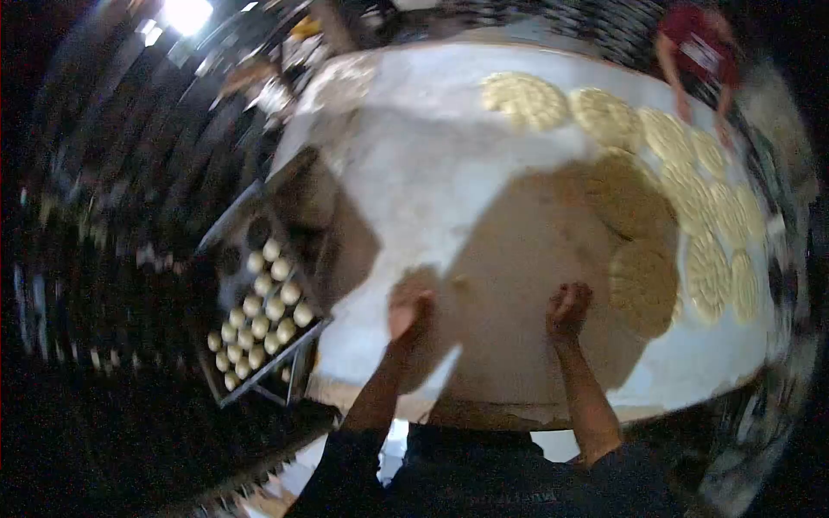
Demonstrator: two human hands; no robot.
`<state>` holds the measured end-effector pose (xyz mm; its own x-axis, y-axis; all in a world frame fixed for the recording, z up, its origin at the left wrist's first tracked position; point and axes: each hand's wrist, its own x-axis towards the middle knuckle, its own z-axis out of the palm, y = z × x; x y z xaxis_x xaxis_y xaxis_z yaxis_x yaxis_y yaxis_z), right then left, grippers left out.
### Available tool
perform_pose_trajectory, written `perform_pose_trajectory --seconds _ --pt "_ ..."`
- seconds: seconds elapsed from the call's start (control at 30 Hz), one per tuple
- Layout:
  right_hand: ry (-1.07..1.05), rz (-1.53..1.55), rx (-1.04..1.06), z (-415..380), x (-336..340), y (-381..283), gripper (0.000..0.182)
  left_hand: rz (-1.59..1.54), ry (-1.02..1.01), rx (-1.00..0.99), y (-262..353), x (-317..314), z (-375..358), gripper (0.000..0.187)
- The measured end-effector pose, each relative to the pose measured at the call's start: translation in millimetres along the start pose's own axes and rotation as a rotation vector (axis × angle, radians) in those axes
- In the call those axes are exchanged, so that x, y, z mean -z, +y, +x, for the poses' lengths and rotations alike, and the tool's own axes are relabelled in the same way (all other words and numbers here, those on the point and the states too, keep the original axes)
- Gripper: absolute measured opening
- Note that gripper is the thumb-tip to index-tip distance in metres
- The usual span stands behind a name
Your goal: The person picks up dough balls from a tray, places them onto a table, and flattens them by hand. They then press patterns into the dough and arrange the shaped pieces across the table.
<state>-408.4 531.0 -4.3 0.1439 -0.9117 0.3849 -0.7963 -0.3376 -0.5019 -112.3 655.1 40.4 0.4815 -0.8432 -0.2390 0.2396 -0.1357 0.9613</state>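
Above the near worktop
Left hand blurred, right hand curled near flattened dough; cannot tell if either grips anything

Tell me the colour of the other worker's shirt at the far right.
Dark red, with a pale marking on the front; the shirt shows in the head view.

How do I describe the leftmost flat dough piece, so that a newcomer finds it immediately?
Find the big pale table. Along its far edge, a row of flat dough pieces runs towards the co-worker in red. The wanted piece is the row's left end, with a dough neighbour only on its right.
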Motion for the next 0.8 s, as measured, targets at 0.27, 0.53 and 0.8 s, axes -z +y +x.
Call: perform_pose_trajectory --seconds 0.27,0.53,0.8 --pt "-0.409 -0.038 0.14 -70.6 36.9 -2.8 0.025 1.05 -0.428 -0.539 -57.6 89.7 -91.7 0.05" --pt "-0.737 0.453 -0.201 24.4 1.8 -245.4 0.043 0.851 -0.024 -0.412 183.4 325.8 -28.4 0.044" --pt "-0.739 0.698 0.898 25.5 -163.8 -586.3 0.038 1.037 0.138 -0.355 168.9 460.1 33.6 0.044"
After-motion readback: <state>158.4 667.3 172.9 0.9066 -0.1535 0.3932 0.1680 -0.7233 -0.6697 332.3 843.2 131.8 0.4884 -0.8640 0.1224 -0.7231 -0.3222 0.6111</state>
